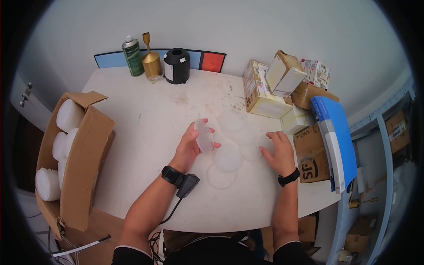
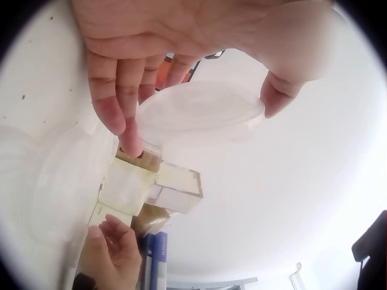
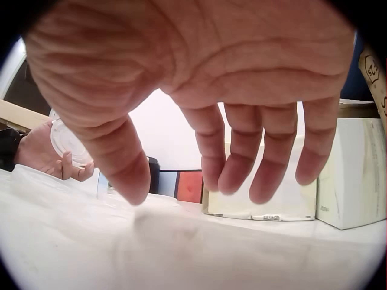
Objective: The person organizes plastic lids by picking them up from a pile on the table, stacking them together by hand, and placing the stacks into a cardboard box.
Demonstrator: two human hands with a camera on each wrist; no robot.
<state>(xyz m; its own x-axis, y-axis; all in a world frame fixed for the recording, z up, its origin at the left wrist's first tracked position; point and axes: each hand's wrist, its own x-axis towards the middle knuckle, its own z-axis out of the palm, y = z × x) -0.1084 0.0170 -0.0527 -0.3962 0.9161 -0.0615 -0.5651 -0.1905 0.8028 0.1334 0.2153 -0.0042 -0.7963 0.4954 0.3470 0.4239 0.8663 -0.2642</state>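
Observation:
My left hand (image 1: 188, 150) grips a round translucent plastic lid (image 1: 204, 136) by its edges, thumb on one side and fingers on the other. In the left wrist view the same lid (image 2: 202, 109) appears tilted, spanning from thumb to fingers. Several more clear lids lie flat on the table, among them a frosted one (image 1: 228, 158) just right of the left hand and a clearer one (image 1: 221, 176) nearer my body. Over the table's right part, my right hand (image 1: 279, 154) has its fingers loosely bent with nothing between them, beside another lid (image 1: 251, 152).
A cardboard box (image 1: 86, 172) of stacked white round containers (image 1: 70, 115) stands at the left. Along the back are a green spray can (image 1: 133, 57), a brass-coloured object (image 1: 151, 64) and a black cylinder (image 1: 177, 66). Cartons (image 1: 265, 95) and a blue binder (image 1: 338, 137) crowd the right.

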